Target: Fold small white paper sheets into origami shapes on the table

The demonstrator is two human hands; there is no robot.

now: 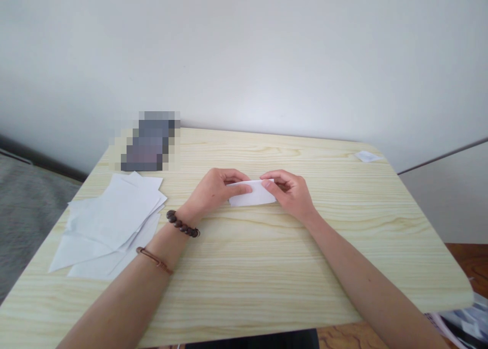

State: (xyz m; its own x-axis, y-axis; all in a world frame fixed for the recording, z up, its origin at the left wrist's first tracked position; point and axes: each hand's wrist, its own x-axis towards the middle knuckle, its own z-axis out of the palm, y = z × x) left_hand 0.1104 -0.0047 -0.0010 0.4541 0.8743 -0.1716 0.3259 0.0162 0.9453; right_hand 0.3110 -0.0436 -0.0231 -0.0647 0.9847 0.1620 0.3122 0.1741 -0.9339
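A small folded white paper [252, 195] lies on the light wooden table [267, 267], a little beyond its middle. My left hand [215, 189] pinches the paper's left end, thumb laid along its top. My right hand [292, 191] grips the right end with curled fingers. Both hands rest low on the table top. A dark bead bracelet and a thin brown band circle my left wrist.
A loose pile of white paper sheets [110, 222] lies at the table's left. A blurred dark object [148, 141] sits at the far left corner. A small white paper scrap [368, 156] lies at the far right corner. A pale wall stands behind.
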